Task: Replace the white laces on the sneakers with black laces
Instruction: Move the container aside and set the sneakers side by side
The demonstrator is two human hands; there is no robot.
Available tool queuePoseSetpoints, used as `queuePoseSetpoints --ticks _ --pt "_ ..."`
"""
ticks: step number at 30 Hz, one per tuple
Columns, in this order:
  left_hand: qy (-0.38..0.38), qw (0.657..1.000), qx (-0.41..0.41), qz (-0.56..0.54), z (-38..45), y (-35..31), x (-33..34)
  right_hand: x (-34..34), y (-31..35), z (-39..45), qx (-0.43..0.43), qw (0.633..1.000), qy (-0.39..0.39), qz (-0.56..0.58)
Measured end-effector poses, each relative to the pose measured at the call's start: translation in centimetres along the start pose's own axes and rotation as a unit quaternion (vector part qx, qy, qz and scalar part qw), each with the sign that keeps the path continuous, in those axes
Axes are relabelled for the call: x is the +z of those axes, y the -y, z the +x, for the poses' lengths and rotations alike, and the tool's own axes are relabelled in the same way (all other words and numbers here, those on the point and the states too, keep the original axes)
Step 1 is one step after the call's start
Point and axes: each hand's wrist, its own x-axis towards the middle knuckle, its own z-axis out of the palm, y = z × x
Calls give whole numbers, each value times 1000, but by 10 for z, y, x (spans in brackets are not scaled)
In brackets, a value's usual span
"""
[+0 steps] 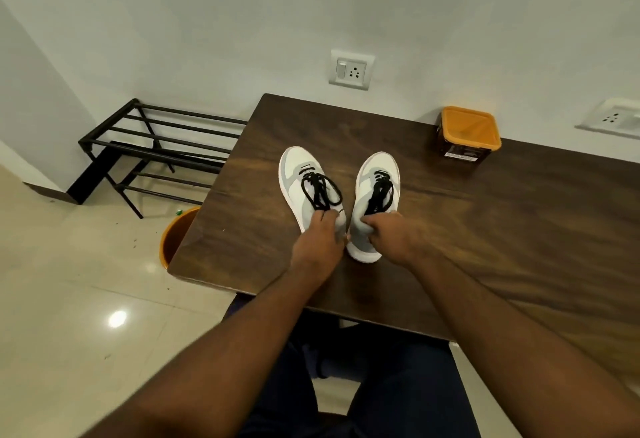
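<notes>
A dark brown wood-grain surface (485, 229) fills the middle and right of the view, its far edge against a pale grey wall (242, 4). On it, near the left end, stands a pair of white and grey sneakers, toes pointing to the far side, side by side and just apart. The left white and grey sneaker (298, 174) carries black laces (320, 189) tied in a loose bow; the right white and grey sneaker (375, 174) carries black laces (381, 195) bunched over the tongue.

The left hand (317, 241) has its grip curled round the heel collar of the left sneaker, fingers at the base of the bow. The right hand (391, 233) has its grip curled round the heel collar of the right sneaker.

At the far right of the surface, close to the wall, stands a dark square tub with an orange rim (469, 134). A white switch and socket plate (351, 70) sits on the wall beyond the sneakers, and a second white socket plate (613, 118) at the far right.

To the left, a black metal bar rack (156, 150) stands on the glossy cream tiled floor (69, 299) against the wall. An orange round bin (175, 238) shows beside the surface's left near corner.
</notes>
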Motion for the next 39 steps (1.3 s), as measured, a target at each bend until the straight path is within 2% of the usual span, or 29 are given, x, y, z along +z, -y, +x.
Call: queuePoseSetpoints --ticks 2,7,10,13,18,28,31,34,39 --pt "5 999 -5 35 0 -2 -9 0 8 -10 16 999 21 26" --pt "120 966 -21 228 -20 0 -33 1 21 -31 71 993 98 -18" --pt "143 954 -29 262 -27 4 -36 3 27 -38 90 985 132 -72" --pt "173 943 -16 285 -23 6 -39 4 30 -38 92 984 117 -95" --pt "187 937 9 294 -6 10 -34 -1 28 -28 82 981 138 -110" --pt "183 942 25 280 78 9 -28 -2 22 48 75 982 164 -51" --pt "194 945 0 261 78 -4 -40 -18 32 52 106 977 183 -24" --pt "250 937 -25 243 71 -21 -62 -39 46 45 150 970 193 9" --pt "290 929 -45 224 47 -45 -134 -101 86 40 153 955 249 49"
